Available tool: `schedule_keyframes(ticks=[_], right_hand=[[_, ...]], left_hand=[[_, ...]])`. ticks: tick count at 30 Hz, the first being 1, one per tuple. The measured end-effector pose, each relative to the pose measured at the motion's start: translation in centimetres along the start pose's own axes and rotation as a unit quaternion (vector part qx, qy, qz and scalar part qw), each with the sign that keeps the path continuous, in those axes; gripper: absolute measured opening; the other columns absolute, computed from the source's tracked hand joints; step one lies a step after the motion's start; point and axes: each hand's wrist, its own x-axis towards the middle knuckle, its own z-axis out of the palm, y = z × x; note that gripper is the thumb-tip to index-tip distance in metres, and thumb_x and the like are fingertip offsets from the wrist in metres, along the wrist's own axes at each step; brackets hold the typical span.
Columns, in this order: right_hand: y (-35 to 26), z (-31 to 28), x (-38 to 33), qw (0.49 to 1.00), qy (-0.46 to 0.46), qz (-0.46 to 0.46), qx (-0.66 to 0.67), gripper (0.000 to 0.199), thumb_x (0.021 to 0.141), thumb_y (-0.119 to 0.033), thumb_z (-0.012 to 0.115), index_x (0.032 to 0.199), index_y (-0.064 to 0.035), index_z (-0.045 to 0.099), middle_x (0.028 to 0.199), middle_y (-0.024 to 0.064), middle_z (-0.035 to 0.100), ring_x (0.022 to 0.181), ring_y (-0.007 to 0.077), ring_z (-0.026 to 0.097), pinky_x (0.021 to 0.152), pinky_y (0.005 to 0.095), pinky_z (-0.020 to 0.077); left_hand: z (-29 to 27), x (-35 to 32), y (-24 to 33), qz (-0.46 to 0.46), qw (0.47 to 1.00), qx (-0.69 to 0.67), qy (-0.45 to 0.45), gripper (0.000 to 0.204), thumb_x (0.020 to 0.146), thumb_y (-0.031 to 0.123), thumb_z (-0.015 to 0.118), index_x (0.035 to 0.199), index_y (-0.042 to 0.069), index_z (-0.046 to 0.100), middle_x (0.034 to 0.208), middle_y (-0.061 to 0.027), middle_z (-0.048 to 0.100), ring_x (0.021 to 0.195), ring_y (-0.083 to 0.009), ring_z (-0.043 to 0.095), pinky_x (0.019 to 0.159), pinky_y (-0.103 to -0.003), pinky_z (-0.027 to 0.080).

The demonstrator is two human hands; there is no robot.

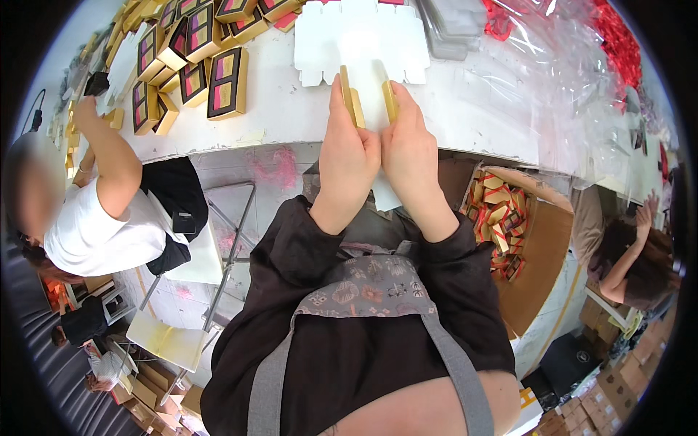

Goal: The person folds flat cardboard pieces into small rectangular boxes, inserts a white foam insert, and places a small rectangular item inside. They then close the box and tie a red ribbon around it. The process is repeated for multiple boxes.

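Observation:
Both my hands meet over the near edge of the white table, wrists close together and thumbs pointing away from me. Between them is a folded piece of card [351,98], gold on its raised sides and white on the inside. My left hand [349,149] grips its left side and my right hand [409,145] its right side. The other fingers of both hands are mostly hidden underneath. Just beyond lies a flat white cardboard blank [320,47] with notched edges. To the left, gold boxes [227,83] with dark inserts and pink-and-gold panels stand piled up.
Clear plastic trays [451,29] and loose clear plastic film [502,87] lie at the right, near red shred [614,51]. An open carton [542,254] of small red-and-gold pieces stands by my right side. Co-workers sit left [109,225] and right [632,247]; a metal-framed chair [171,341] stands at left.

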Motion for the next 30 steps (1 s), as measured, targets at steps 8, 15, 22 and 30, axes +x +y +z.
schedule_keyframes(ticks=[8,15,22,30], right_hand=[[-1.7,-0.6,-0.7,0.994,-0.062,0.027,0.085,0.072,0.078,-0.002,0.054,0.144,-0.01,0.026,0.109,0.0195,0.05,0.078,0.0378,0.061,0.063,0.0417,0.0519],[0.2,-2.7,0.7,0.879,-0.166,0.146,0.423,0.06,0.079,0.006,0.042,0.136,-0.0095,0.034,0.107,0.0131,0.054,0.086,0.0181,0.058,0.074,0.0279,0.0466],[-0.3,-0.7,-0.7,0.957,0.011,0.03,0.288,0.016,0.091,-0.008,0.054,0.102,-0.002,0.063,0.106,0.0126,0.056,0.085,0.0163,0.058,0.072,0.0266,0.0468],[-0.8,0.4,-1.3,0.797,0.103,0.145,0.577,0.007,0.086,0.002,0.062,0.092,0.0001,0.06,0.102,0.0081,0.057,0.083,0.0096,0.058,0.07,0.0216,0.0491]], left_hand=[[-0.9,0.7,-0.9,0.023,0.999,0.009,-0.026,0.069,0.076,-0.006,0.042,0.142,-0.003,0.021,0.136,-0.0264,0.038,0.122,-0.0395,0.043,0.097,-0.039,0.041],[-3.0,0.4,-0.4,-0.006,0.982,-0.156,-0.109,0.064,0.075,-0.008,0.039,0.138,0.0,0.032,0.136,-0.02,0.039,0.126,-0.031,0.04,0.102,-0.034,0.034],[-2.8,-1.0,-1.2,0.036,0.991,-0.046,-0.123,0.047,0.073,-0.011,0.039,0.118,0.0,0.039,0.121,-0.0211,0.041,0.121,-0.0377,0.042,0.099,-0.037,0.036],[-2.9,-1.6,-0.4,-0.005,0.985,-0.064,-0.158,0.05,0.073,-0.009,0.041,0.122,0.0,0.034,0.124,-0.0225,0.039,0.118,-0.0392,0.044,0.095,-0.039,0.04]])
